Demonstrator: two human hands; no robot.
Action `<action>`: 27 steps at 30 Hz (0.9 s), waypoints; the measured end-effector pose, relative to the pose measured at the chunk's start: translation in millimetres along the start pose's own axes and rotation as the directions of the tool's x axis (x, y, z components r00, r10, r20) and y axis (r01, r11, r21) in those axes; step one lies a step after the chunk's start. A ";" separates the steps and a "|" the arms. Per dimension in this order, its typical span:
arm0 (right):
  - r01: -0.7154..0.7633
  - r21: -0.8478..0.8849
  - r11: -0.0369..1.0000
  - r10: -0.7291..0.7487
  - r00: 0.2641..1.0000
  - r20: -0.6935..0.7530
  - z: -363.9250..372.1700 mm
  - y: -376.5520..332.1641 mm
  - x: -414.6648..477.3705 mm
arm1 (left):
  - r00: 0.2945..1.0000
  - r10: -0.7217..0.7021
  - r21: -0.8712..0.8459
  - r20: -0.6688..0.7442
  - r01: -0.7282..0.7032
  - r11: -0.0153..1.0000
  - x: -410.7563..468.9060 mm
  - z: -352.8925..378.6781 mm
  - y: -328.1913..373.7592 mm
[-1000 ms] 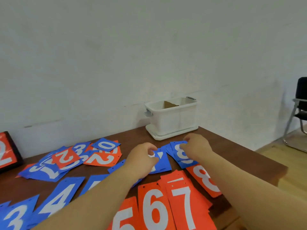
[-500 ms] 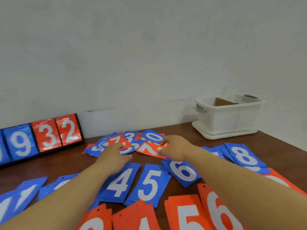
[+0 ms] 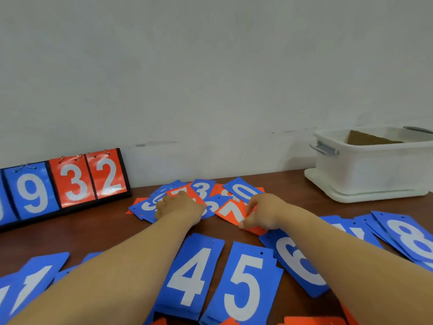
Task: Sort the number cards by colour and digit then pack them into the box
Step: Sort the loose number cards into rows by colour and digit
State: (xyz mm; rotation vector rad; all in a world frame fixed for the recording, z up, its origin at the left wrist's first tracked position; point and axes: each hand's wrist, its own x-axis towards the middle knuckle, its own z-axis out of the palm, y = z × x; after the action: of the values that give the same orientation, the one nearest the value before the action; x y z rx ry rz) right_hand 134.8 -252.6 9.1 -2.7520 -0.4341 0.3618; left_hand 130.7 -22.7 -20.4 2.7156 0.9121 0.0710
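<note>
The flip scoreboard stands at far left against the wall, showing a blue 9, an orange 3 and an orange 2. In front of it, at the lower left edge of the table, lies the blue 1 card, partly covered by my left forearm.

My left hand lies palm down on the mixed pile of blue and orange number cards near the wall. Its fingers rest loosely on the top cards and grip nothing that I can see.

Nearer to me, the blue 4 stack and the blue 5 stack lie side by side, face up.

My right hand is at the right side of the pile. Its thumb and curled fingers pinch the near edge of an orange card; the digit on it is partly hidden.

To the right, the blue 6 card lies tilted under my right forearm, and the blue 8 card tops a fanned blue stack.

The white box stands at the far right on its lid, against the wall, well apart from both hands. A cardboard piece leans inside it.
</note>
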 end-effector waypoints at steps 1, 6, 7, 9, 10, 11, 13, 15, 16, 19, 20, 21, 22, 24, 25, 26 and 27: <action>-0.007 0.030 1.000 0.008 1.000 -0.006 0.1 1.5 1.7 | 1.000 -0.024 -0.007 -0.016 0.024 1.000 -0.6 0.7 2.3; 0.000 0.106 0.994 0.004 0.999 -0.038 -0.6 3.9 2.6 | 0.997 -0.079 -0.043 -0.018 0.078 0.996 5.4 1.6 9.4; -0.001 0.122 0.992 0.006 0.999 -0.047 0.0 4.2 1.7 | 0.996 -0.093 -0.059 -0.008 0.092 0.994 6.0 0.8 10.9; 0.003 0.151 0.989 0.007 0.998 -0.065 1.9 5.3 0.1 | 0.992 -0.127 -0.083 0.013 0.128 0.988 6.3 -2.7 14.9; 0.006 0.157 0.988 0.005 0.998 -0.070 3.1 6.2 -0.3 | 0.989 -0.148 -0.093 0.026 0.150 0.984 7.7 -3.5 16.7; 0.008 0.161 0.987 0.004 0.997 -0.073 3.9 7.0 -0.5 | 0.986 -0.162 -0.110 0.034 0.165 0.980 11.3 -2.3 17.6; 0.005 0.167 0.986 0.007 0.997 -0.072 3.5 7.6 -1.4 | 0.989 -0.145 -0.179 0.026 0.147 0.973 24.2 3.8 16.0; 0.005 0.166 0.986 0.009 0.997 -0.082 1.9 8.7 -1.8 | 0.996 -0.084 -0.319 -0.008 0.077 0.945 43.1 15.3 10.6; 0.006 0.176 0.984 0.010 0.996 -0.092 1.4 9.5 -1.7 | 0.998 -0.059 -0.361 -0.025 0.046 0.932 50.8 20.4 8.2; 0.024 0.228 0.973 0.013 0.987 -0.158 2.2 12.9 0.3 | 0.995 -0.033 -0.323 -0.095 0.000 0.946 26.8 10.4 7.8; 0.036 0.251 0.967 0.013 0.981 -0.191 2.9 13.3 1.9 | 0.992 -0.017 -0.289 -0.121 -0.019 0.957 19.3 7.9 8.2; 0.052 0.280 0.958 0.015 0.973 -0.232 3.9 13.7 3.9 | 0.989 0.011 -0.270 -0.146 -0.051 0.962 12.1 4.9 9.3; 0.071 0.318 0.945 0.019 0.962 -0.273 4.1 13.6 6.2 | 0.983 0.043 -0.241 -0.180 -0.086 0.967 7.0 3.9 8.8; 0.121 0.426 0.897 0.038 0.937 -0.347 2.7 12.0 9.9 | 0.961 0.124 -0.146 -0.247 -0.163 0.976 0.5 3.5 5.7; 0.149 0.478 0.866 0.050 0.925 -0.378 1.3 11.1 11.1 | 0.946 0.168 -0.102 -0.275 -0.203 0.974 -2.6 2.6 5.6; 0.170 0.513 0.842 0.061 0.913 -0.404 -0.6 9.9 12.3 | 0.931 0.207 -0.070 -0.300 -0.238 0.969 -3.2 2.8 4.3; 0.185 0.533 0.826 0.072 0.903 -0.425 -2.4 8.7 13.0 | 0.921 0.227 -0.067 -0.316 -0.261 0.963 -3.6 3.5 3.0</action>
State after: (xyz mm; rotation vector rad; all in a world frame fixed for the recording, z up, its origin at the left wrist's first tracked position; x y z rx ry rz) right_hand 149.7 -256.6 5.7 -2.1353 -0.2391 -0.1306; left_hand 130.1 -28.0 -22.8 2.7448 0.6128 0.5898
